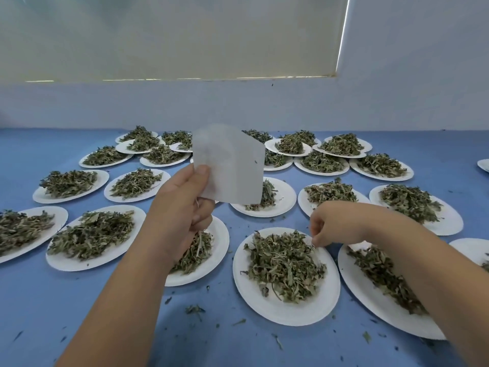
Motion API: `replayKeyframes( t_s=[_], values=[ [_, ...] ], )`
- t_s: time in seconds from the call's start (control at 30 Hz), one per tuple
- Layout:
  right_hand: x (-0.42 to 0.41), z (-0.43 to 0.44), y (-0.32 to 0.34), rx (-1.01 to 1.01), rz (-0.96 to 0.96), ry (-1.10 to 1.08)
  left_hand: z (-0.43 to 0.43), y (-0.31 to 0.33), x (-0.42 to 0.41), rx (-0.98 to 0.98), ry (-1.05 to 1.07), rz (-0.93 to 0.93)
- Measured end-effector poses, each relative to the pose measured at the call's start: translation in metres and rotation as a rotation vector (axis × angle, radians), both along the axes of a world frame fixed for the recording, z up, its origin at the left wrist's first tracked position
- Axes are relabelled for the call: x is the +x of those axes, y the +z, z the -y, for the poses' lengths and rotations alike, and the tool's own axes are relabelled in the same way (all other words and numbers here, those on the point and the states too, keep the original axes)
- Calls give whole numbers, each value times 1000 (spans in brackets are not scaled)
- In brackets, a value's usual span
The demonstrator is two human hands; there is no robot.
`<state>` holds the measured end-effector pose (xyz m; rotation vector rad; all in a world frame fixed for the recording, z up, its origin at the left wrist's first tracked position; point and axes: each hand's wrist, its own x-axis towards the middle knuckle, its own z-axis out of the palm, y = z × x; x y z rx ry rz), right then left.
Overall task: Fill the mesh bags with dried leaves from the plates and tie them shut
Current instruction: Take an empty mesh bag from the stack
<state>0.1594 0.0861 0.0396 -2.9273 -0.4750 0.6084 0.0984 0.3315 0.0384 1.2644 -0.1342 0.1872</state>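
Mesh bag (232, 168) is hovering up-left of my right grip (330, 229) — my left grip (182, 207) is pinching its lower corner; the right is curling over dried leaves (285, 266) on the near plate (264, 308), catch unclear

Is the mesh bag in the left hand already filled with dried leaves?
No, the mesh bag that the left hand pinches by its edge is flat and thin, with nothing bulky inside.
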Motion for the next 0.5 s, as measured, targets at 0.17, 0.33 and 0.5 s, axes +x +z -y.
replayKeyframes(
  t_s=[0.17, 0.33, 0.5],
  values=[
    [-9, 2, 4, -3, -28, 46, -1, -1, 0, 48, 12, 23],
    [-20, 3, 5, -3, -18, 88, 3, -2, -2, 149, 88, 53],
    [-30, 10, 4, 72, -8, 71, 9, -4, -4, 199, 172, 57]
  ],
)
